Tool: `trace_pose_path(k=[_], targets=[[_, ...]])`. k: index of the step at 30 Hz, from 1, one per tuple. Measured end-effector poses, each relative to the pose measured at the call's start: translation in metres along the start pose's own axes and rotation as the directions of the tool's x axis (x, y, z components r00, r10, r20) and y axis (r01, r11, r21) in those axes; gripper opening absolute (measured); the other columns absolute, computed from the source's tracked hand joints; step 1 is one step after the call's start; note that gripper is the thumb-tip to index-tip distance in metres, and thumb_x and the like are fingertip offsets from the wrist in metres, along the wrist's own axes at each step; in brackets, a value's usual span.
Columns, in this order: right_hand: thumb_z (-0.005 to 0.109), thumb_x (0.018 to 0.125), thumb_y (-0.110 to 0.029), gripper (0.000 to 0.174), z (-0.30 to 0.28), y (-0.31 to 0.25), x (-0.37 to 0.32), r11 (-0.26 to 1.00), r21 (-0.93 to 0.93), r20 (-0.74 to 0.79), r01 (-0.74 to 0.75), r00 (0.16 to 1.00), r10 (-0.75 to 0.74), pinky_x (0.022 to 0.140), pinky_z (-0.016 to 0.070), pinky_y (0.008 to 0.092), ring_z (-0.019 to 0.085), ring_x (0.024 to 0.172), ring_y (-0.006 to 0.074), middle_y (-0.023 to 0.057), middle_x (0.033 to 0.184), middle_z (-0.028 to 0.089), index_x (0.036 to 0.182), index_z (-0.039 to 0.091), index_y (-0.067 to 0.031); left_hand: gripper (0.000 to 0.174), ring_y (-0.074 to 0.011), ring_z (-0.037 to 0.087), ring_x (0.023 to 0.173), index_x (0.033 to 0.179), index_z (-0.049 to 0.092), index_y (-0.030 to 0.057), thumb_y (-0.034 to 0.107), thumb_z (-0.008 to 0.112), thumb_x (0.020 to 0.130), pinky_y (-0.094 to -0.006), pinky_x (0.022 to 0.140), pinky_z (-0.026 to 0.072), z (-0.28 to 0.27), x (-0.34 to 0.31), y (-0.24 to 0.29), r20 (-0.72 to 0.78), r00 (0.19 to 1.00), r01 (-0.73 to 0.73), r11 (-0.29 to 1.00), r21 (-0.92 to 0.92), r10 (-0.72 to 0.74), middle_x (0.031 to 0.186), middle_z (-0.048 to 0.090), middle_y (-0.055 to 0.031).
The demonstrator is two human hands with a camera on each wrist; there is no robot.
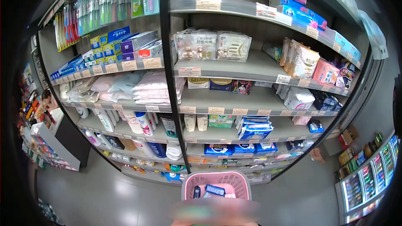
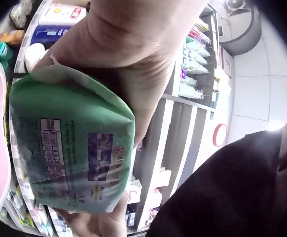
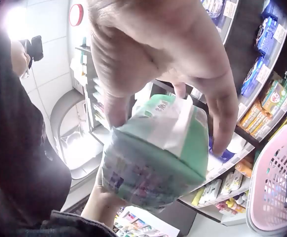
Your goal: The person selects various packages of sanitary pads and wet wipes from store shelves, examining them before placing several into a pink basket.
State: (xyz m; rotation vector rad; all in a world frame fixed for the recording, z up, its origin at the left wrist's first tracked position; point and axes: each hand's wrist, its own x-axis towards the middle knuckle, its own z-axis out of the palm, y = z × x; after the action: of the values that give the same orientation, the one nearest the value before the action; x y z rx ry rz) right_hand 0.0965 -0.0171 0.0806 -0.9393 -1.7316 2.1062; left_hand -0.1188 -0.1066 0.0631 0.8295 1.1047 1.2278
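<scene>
A green and white soft package (image 2: 74, 148) is held between both hands. In the left wrist view the left hand (image 2: 128, 44) grips its upper end, its fingertips mostly hidden behind the package; part of the right hand (image 2: 96, 222) shows below. The right wrist view has the right hand (image 3: 158, 44) with thumb and fingers spread around the top of the package (image 3: 153, 158), and the left hand (image 3: 104, 202) at its lower side. In the head view the hands are blurred at the bottom edge, in front of a pink basket (image 1: 187, 186).
Inside the basket lie a blue packet (image 1: 215, 190) and other small packs. Beyond it stand shelves (image 1: 226, 68) of toothbrushes, cotton packs, bottles and pads. A counter (image 1: 69, 146) is at the left, a lit display rack (image 1: 364, 180) at the right.
</scene>
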Motion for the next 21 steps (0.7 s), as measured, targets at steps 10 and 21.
trace_pose_path(k=[10, 21], targets=[[0.083, 0.07, -0.031, 0.084, 0.049, 0.016, 0.028, 0.886, -0.425, 0.011, 0.188, 0.979, -0.202, 0.11, 0.0297, 0.0432, 0.029, 0.138, 0.0347, 0.0177, 0.144, 0.035, 0.141, 0.04, -0.016, 0.105, -0.0274, 0.042, 0.127, 0.142, 0.032, 0.0021, 0.019, 0.092, 0.057, -0.0371, 0.105, 0.0378, -0.059, -0.006, 0.008, 0.068, 0.993, 0.05, 0.842, 0.537, -0.102, 0.136, 0.039, -0.018], [0.085, 0.066, -0.027, 0.075, 0.032, 0.007, 0.048, 0.88, -0.416, 0.053, 0.23, 0.972, -0.229, 0.104, 0.0367, 0.0387, 0.047, 0.123, 0.0311, 0.0139, 0.13, 0.05, 0.132, 0.052, -0.0121, 0.112, -0.0268, 0.044, 0.126, 0.15, 0.009, 0.0081, 0.006, 0.085, 0.068, -0.0379, 0.105, 0.0364, -0.06, -0.008, 0.013, 0.105, 0.994, -0.018, 0.994, 0.103, 0.007, 0.136, 0.04, -0.0144]])
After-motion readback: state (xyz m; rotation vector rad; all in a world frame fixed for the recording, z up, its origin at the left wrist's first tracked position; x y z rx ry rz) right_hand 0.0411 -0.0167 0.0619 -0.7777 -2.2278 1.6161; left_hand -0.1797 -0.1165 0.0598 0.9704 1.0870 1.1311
